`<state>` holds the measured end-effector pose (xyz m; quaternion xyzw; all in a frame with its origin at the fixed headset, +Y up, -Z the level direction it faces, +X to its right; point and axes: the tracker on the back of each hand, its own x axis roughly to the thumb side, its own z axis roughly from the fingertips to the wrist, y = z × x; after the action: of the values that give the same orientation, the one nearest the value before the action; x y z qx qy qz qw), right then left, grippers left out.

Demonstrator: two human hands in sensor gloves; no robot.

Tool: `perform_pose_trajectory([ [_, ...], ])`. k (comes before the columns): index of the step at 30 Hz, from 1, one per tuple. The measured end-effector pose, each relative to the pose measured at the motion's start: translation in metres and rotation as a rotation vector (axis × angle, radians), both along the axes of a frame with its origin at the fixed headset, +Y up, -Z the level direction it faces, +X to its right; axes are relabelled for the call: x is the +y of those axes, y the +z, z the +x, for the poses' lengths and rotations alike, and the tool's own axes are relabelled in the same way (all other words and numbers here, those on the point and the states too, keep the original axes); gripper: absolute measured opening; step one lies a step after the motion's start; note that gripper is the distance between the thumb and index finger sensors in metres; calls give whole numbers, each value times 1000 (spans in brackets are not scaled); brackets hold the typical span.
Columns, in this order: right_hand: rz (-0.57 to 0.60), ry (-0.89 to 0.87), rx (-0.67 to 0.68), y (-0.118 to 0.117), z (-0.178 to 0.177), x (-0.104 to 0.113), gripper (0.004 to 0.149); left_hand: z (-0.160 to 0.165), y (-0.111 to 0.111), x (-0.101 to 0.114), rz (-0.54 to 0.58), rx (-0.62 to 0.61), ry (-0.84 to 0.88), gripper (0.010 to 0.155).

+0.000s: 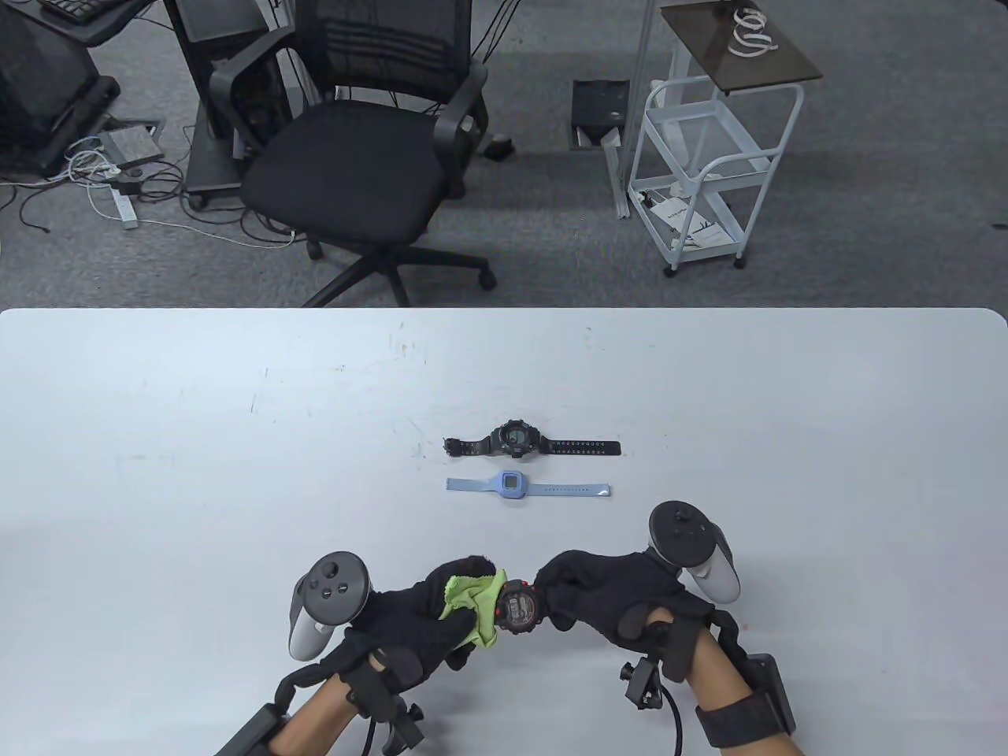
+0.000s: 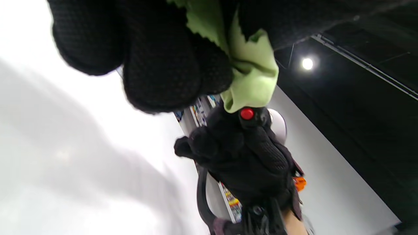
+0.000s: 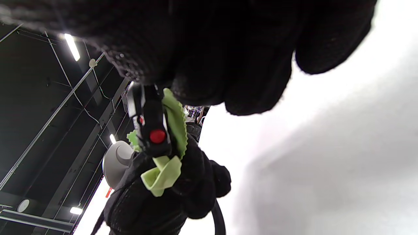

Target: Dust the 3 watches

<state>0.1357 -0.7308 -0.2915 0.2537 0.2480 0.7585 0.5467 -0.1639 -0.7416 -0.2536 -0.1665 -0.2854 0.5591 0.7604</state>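
A black watch with red trim (image 1: pixel 520 608) is held above the table's near edge, between my two hands. My right hand (image 1: pixel 587 594) grips it from the right; its red button (image 3: pixel 157 136) shows in the right wrist view. My left hand (image 1: pixel 441 610) holds a green cloth (image 1: pixel 475 602) bunched against the watch's left side; the cloth (image 2: pixel 253 73) also shows in the left wrist view above the red button (image 2: pixel 247 113). A black digital watch (image 1: pixel 516 441) lies flat mid-table with its strap stretched out. A light blue watch (image 1: pixel 512 485) lies just in front of it.
The white table (image 1: pixel 197 441) runs the full width of the view. Behind its far edge stand a black office chair (image 1: pixel 354 150) and a white wire cart (image 1: pixel 701 165) on grey carpet.
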Motion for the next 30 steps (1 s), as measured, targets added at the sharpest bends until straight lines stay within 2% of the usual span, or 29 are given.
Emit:
perform_pose_trajectory([
  [5, 8, 1, 8, 1, -2, 1, 48, -2, -1, 0, -8, -28, -25, 60],
  [9, 28, 7, 17, 2, -7, 3, 47, -4, -1, 1, 3, 29, -49, 54],
  [16, 54, 5, -12, 3, -6, 5, 47, -1, 1, 1, 28, 19, -77, 54],
  [25, 35, -7, -20, 4, -6, 3, 47, 1, 0, 2, 22, -66, -58, 57],
  [30, 31, -50, -39, 3, -4, 4, 47, -7, 0, 5, 69, 44, -45, 55],
])
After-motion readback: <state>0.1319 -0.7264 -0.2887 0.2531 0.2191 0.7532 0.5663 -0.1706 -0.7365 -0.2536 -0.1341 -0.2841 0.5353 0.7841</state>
